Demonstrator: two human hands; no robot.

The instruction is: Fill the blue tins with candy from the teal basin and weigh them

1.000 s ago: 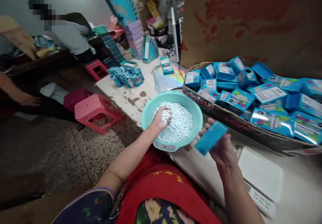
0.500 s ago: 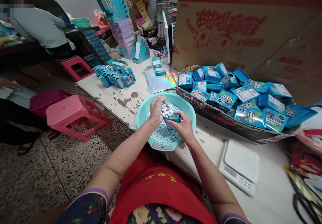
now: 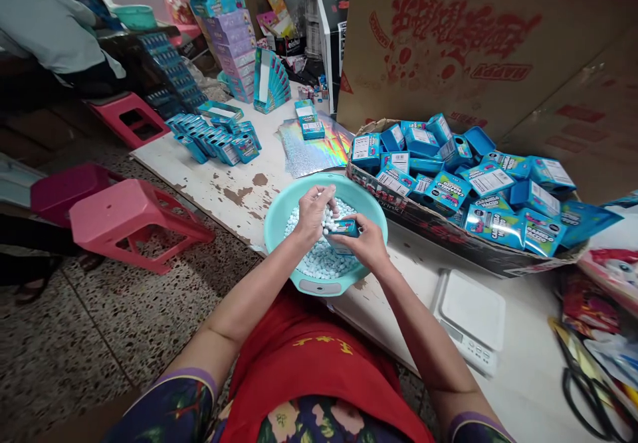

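A turquoise basin (image 3: 276,220) holds a layer of small white candies (image 3: 323,260) at the table's near edge. Over it, my left hand (image 3: 315,214) is curled around some white candies, right at the end of a small blue box. My right hand (image 3: 367,244) grips that blue box (image 3: 343,228) between thumb and fingers, tilted with its end toward the candies. Whether candies are inside the box cannot be made out.
A carton (image 3: 438,240) full of blue boxes stands right of the basin, with a white scale (image 3: 471,317) nearer. Scissors (image 3: 588,376) lie far right. More blue boxes (image 3: 216,139) and a shiny sheet (image 3: 312,147) are at the back left. Stools (image 3: 117,214) and a person (image 3: 50,24) are left.
The view has shifted slightly, with the surroundings lower and a little to the left. My left hand has tipped closer to the box, and fewer candies show in it.
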